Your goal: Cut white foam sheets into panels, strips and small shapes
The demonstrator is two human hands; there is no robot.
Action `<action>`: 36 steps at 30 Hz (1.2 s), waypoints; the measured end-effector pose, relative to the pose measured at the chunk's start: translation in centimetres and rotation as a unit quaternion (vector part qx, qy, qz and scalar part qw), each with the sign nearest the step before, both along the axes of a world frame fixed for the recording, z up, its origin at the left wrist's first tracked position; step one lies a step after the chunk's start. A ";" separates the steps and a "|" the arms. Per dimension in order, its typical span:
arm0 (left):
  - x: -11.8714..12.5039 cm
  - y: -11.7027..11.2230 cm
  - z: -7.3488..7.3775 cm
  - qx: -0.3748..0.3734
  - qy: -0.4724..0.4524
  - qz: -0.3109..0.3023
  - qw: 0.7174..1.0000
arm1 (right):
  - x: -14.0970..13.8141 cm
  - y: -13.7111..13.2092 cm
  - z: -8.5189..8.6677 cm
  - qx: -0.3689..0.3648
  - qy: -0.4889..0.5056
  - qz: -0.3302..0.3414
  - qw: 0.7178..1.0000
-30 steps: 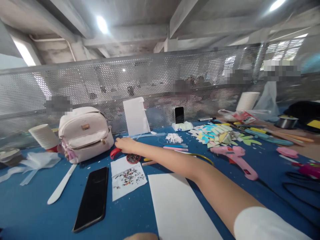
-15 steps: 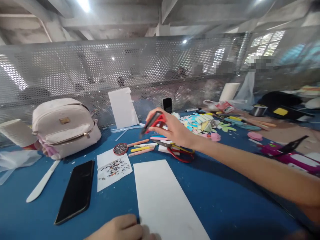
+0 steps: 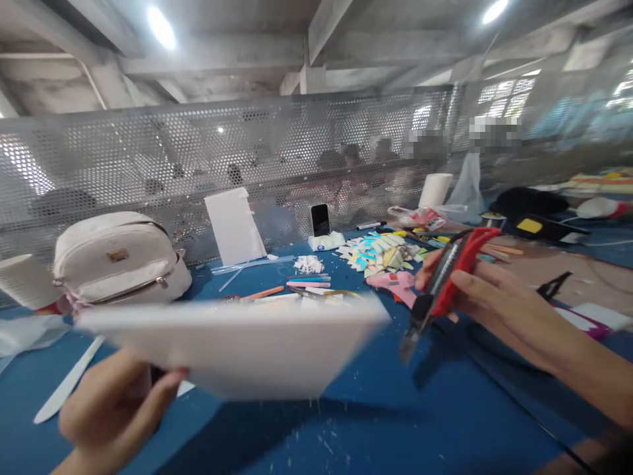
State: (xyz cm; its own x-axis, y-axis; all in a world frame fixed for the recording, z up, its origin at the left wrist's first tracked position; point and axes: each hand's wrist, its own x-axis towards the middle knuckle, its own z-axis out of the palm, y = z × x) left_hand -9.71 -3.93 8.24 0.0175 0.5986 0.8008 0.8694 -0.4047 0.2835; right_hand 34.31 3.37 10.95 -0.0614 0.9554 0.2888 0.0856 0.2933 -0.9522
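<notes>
My left hand (image 3: 116,406) grips the near left corner of a white foam sheet (image 3: 247,346) and holds it lifted off the blue table (image 3: 376,429), nearly edge-on and blurred. My right hand (image 3: 487,297) is closed around a red and black utility knife (image 3: 442,284), blade end pointing down and left, just right of the sheet's far corner. The knife and the sheet are apart.
A white backpack (image 3: 116,257) stands at the left by a paper cup (image 3: 20,280). Pens, paper scraps (image 3: 380,254), a propped phone (image 3: 320,219) and an upright white sheet (image 3: 235,225) sit before the perforated metal screen. A white plastic knife (image 3: 66,382) lies at the left.
My right hand picked the knife up from beside the backpack and carried it right. My left hand raised the white sheet from the table; it now hides the black phone and the paper with glitter.
</notes>
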 end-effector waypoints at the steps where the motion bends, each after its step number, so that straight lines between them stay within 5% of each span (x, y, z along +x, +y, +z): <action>1: 0.1 0.7 0.9 0.015 -0.041 -0.001 0.999 | 0.1 -0.2 0.0 -0.014 0.026 -0.004 1.000; 3: 0.7 2.1 2.2 -0.109 -0.109 -0.064 0.986 | 0.0 -0.5 -0.2 -0.036 0.046 0.004 0.998; 5: 1.7 3.3 2.4 -0.286 -0.121 -0.140 0.940 | -0.3 -0.7 -0.6 -0.054 0.040 0.029 0.997; 7: 2.5 4.0 1.5 -0.448 -0.092 -0.190 0.869 | -0.7 -0.8 -1.1 -0.060 0.025 0.063 0.996; 8: 2.9 4.2 0.6 -0.473 -0.079 -0.199 0.855 | -0.9 -0.9 -1.4 -0.059 0.015 0.078 0.995; 14: 3.6 4.5 -3.6 -0.506 -0.032 -0.198 0.839 | -2.1 -1.5 -3.0 -0.006 -0.132 0.140 0.981; 23: 4.1 5.5 -3.3 -0.473 0.022 -0.226 0.851 | -3.8 -1.2 -3.7 0.097 -0.275 0.146 0.945; 30: 4.2 5.6 -3.6 -0.461 0.045 -0.246 0.851 | -4.1 -0.1 -4.0 0.055 -0.365 0.159 0.916; 36: 3.8 5.3 -4.7 -0.443 0.060 -0.191 0.874 | -4.5 0.0 -3.4 -0.028 -0.434 0.178 0.883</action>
